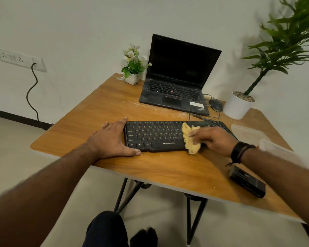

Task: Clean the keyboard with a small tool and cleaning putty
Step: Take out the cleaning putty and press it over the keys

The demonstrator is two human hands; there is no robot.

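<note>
Yellow lumpy cleaning putty (190,138), centre-right of frame, is pressed onto the flat black keyboard (161,137) by the right hand (213,139) gripping it, left hand (112,139) flat, bracing the keyboard's end: putty step underway; next, lift and re-press leftward.

Soft, even indoor light fills the room, bright enough to read the wooden table (114,107) clearly. Shadows are faint: a pale one from the tall plant (284,45) falls on the wall beside it, and a thin dark one sits under the keyboard (155,136) edge. The laptop (178,75) behind the keyboard has a black screen without glare. Wide-angle distortion bends the table edges and stretches both forearms. The plant leaves and the near forearms look blurred.
</note>
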